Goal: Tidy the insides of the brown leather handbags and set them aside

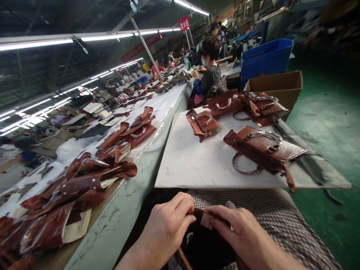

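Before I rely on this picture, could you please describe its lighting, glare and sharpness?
Head view: the ceiling tube lights glare white against a dark roof; head view: the textured bag and green floor catch a pale sheen; head view: the far left background looks smeared, while the left hand and right hand are clearer, with deep shadow between them.

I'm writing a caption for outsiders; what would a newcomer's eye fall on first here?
Probably the glossy brown bags with looped handles, lying on the white board straight ahead. Below it, near the checked cloth, the left hand and right hand pinch the edge of a brown item. Beyond the board, to the right, a bright blue bin stands out.
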`<action>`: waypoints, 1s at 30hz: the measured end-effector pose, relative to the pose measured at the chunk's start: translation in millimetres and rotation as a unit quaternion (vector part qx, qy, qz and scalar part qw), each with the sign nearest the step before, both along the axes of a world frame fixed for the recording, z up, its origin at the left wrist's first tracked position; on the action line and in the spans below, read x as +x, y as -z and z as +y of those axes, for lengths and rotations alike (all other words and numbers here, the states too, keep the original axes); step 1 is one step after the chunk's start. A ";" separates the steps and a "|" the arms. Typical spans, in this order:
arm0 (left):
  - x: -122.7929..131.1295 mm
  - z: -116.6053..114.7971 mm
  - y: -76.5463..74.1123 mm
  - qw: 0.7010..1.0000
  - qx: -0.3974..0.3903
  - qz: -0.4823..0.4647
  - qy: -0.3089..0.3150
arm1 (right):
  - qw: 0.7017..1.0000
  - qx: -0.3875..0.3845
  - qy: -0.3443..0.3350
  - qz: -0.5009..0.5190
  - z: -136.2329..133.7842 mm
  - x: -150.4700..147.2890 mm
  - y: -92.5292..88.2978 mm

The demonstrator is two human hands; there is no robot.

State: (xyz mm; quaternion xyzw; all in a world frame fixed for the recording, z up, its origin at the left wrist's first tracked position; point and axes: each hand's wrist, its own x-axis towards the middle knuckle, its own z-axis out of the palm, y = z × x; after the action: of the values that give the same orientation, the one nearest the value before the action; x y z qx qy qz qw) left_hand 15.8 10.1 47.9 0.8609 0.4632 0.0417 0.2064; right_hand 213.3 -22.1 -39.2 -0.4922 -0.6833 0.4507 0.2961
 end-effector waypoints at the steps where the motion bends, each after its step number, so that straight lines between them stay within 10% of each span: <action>1: 0.5 -0.3 0.1 1.000 0.003 0.004 -0.001 | 1.000 0.003 0.000 -0.002 -0.1 -0.3 0.3; 30: 3.4 0.3 15.7 0.993 0.074 -0.097 -0.005 | 0.999 0.022 0.010 -0.028 1.0 -0.3 2.6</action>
State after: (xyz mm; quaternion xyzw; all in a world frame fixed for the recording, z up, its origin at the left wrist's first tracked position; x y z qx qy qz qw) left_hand 19.1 10.3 32.1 0.8636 0.4407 0.1599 0.1856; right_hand 213.0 -21.1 -41.8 -0.5043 -0.6963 0.4186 0.2926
